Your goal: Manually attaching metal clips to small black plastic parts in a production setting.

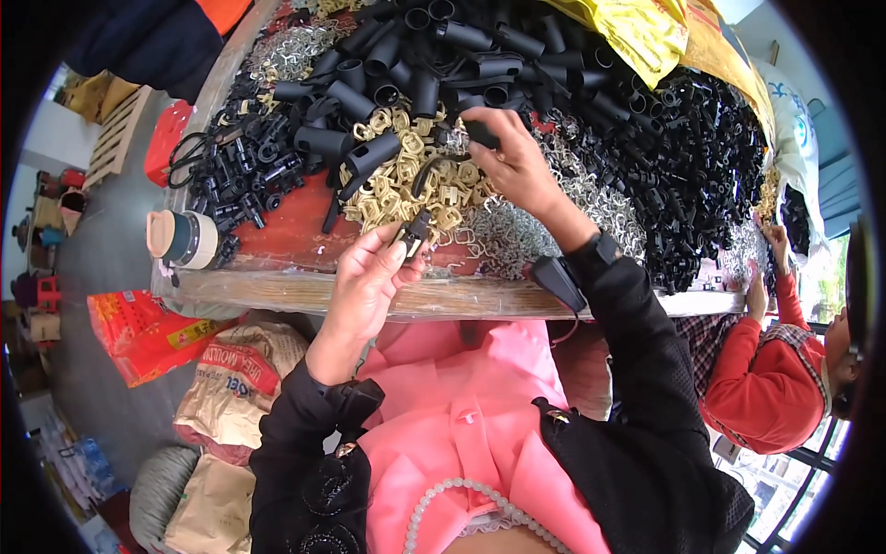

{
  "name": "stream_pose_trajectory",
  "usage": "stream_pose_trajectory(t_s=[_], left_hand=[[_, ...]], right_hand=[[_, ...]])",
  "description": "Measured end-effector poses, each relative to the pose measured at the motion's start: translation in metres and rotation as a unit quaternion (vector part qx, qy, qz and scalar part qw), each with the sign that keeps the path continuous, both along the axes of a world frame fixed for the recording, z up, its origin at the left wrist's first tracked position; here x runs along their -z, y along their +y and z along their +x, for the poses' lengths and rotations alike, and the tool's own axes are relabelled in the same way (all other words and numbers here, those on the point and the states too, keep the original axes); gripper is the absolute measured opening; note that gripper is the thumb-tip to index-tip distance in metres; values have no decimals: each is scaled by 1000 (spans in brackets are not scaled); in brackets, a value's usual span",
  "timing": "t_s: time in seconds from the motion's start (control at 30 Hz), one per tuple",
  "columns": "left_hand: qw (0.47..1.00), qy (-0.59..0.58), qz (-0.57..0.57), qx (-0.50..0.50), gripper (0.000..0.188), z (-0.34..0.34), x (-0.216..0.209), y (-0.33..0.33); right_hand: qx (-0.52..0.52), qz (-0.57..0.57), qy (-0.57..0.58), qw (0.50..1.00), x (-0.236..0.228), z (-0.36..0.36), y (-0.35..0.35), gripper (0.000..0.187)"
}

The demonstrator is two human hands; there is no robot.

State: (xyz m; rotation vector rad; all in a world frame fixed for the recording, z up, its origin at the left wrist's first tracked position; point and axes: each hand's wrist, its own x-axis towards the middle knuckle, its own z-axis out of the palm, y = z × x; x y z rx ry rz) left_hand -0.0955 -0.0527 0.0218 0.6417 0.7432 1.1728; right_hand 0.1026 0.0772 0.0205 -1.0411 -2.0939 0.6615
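Note:
Near the table's front edge, my left hand [367, 277] is closed round a small black plastic part [413, 233] with a pale piece in it, held between thumb and fingers. My right hand [519, 159] reaches over the middle of the heap, its fingers closed on a dark black piece [483, 135] whose kind I cannot make out. Between and beyond my hands lies a pile of beige plastic parts [374, 198], with a curved black strip [426, 175] on it. Small silvery wire clips [512, 238] are heaped under my right wrist.
Black plastic tubes [351, 100] lie across the table's far side. Small black parts fill heaps at left [245, 171] and right [688, 171]. A lidded cup [192, 240] stands at the left corner. A yellow bag [637, 37] lies at the back. A co-worker in red [766, 388] works at right.

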Motion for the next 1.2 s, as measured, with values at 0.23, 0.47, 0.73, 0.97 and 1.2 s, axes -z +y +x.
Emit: stream_pose_trajectory(t_s=[0.23,0.47,0.73,0.97,1.2], left_hand=[[999,-40,-17,-16,28,4,-30,-8],[996,9,-24,82,31,13,-37,-21],[982,114,14,148,30,17,-41,-19],[976,159,36,146,26,17,-40,-23],[959,209,101,163,25,22,-42,-28]], right_hand=[[-89,-195,180,960,-58,26,-78,36],[-119,-72,75,987,-65,35,-108,37],[-129,-6,42,991,-61,36,-120,36],[-126,14,43,991,-58,31,-133,34],[-131,-16,53,990,-51,28,-142,37]])
